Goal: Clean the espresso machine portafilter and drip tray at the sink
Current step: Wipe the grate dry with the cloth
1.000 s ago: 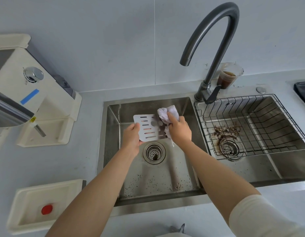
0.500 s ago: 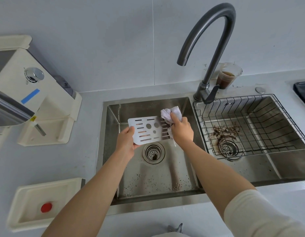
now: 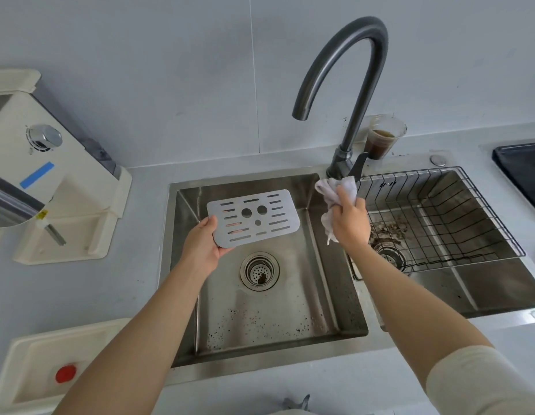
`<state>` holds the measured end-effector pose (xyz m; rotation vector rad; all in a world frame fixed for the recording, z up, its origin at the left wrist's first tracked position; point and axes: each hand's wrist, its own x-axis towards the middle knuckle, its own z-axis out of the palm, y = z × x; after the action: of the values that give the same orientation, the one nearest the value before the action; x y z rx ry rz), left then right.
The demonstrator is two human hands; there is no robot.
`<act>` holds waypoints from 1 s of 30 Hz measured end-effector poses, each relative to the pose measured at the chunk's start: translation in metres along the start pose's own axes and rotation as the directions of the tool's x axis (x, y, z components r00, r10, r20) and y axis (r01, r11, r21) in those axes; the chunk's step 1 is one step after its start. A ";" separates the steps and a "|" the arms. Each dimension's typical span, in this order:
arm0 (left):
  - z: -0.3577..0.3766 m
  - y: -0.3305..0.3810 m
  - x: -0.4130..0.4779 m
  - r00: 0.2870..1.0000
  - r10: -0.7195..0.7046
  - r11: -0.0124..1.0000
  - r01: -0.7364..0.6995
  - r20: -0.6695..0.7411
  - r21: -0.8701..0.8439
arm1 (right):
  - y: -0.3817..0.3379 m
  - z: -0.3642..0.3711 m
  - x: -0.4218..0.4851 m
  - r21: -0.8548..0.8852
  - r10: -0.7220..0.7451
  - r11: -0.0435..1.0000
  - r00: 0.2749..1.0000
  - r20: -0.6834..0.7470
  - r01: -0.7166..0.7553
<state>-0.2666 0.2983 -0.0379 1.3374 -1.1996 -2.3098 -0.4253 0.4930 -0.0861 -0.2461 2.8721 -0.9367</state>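
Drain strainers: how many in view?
2. The left drain strainer sits mid-floor of the left basin, fully visible. The right drain strainer is in the right basin, beneath the wire basket, partly hidden by the right forearm.

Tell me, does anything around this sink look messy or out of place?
Yes. Brown grounds are heaped round the right basin's drain under the wire basket, and dark specks litter the left basin's floor. A cup of brown liquid stands behind the faucet.

Lt grey wall point(image 3: 170, 70), pale countertop point(image 3: 134, 283)
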 end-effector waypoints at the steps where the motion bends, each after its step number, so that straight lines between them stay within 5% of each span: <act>1: 0.002 -0.001 0.000 1.000 -0.004 1.000 0.004 0.005 -0.001 | 0.006 -0.006 0.002 0.017 0.015 1.000 0.999 -0.034 -0.014; 5: 0.010 -0.006 0.000 0.999 -0.035 0.999 0.035 0.028 0.006 | 0.039 -0.024 0.010 -0.035 0.070 0.997 0.994 -0.083 -0.073; 12: 0.019 -0.017 -0.001 0.997 -0.073 0.996 0.072 0.027 0.049 | 0.091 -0.013 0.010 -0.315 0.114 0.948 0.974 0.193 -0.049; 19: 0.021 -0.026 0.000 0.996 -0.086 0.994 0.084 0.026 0.074 | 0.111 0.001 0.010 -0.368 0.166 0.930 0.919 0.359 -0.024; 25: 0.029 -0.027 -0.004 0.997 -0.067 0.995 0.064 0.035 0.073 | 0.112 -0.004 0.019 -0.350 0.226 0.935 0.849 0.478 -0.052; 30: 0.032 -0.025 -0.007 0.997 -0.048 0.996 0.044 0.059 0.073 | 0.081 -0.018 0.016 -0.119 0.170 0.983 0.932 0.321 -0.139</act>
<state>-0.2831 0.3352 -0.0441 1.3410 -1.2949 -2.3763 -0.4537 0.5646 -0.1208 -0.1628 2.5834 -0.6607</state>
